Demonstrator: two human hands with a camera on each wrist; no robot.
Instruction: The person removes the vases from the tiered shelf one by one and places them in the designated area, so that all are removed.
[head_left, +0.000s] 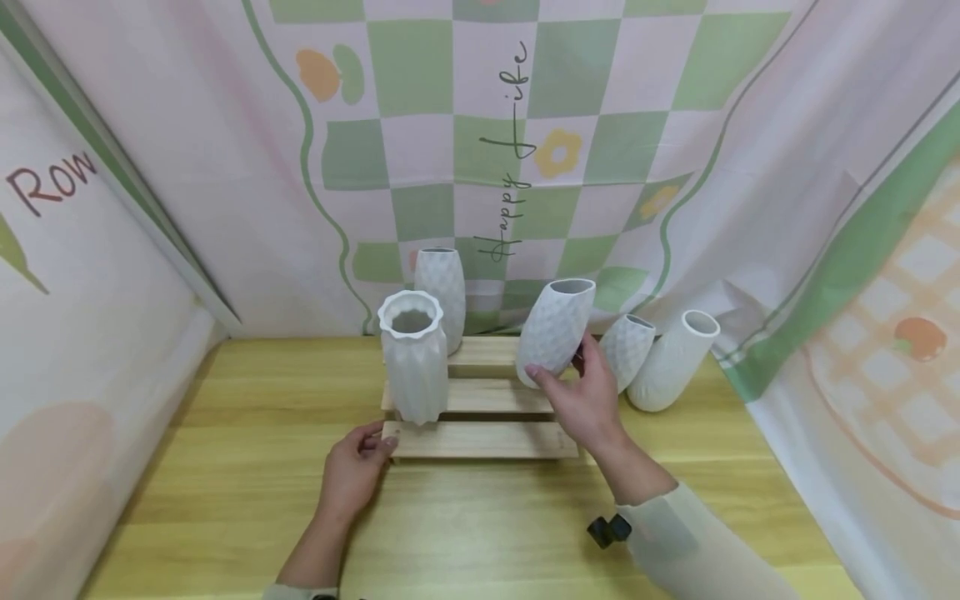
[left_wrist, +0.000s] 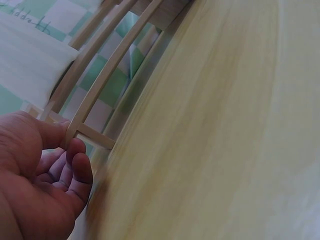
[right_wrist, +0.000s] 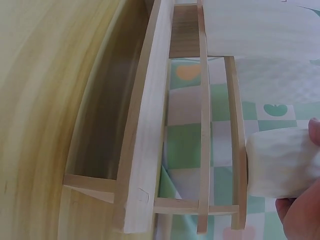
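A low slatted wooden rack [head_left: 487, 440] stands on the table. My left hand [head_left: 351, 471] pinches its front left corner between thumb and fingers; the left wrist view shows the thumb on the slat's end [left_wrist: 75, 117]. With my right hand [head_left: 591, 404] I grip a white textured vase [head_left: 555, 333] low on its body, over the rack's back right. In the right wrist view this vase's base [right_wrist: 265, 162] is right at the back slat; whether it bears weight there I cannot tell. A fluted white vase [head_left: 415, 375] and a taller dimpled vase [head_left: 442, 292] stand at the rack's left.
Right of the rack, on the table [head_left: 225, 433], are a small dimpled vase [head_left: 628, 350] and a ribbed white vase [head_left: 671, 367], close together. A checked cloth [head_left: 420, 150] hangs behind the table, with more cloth on both sides.
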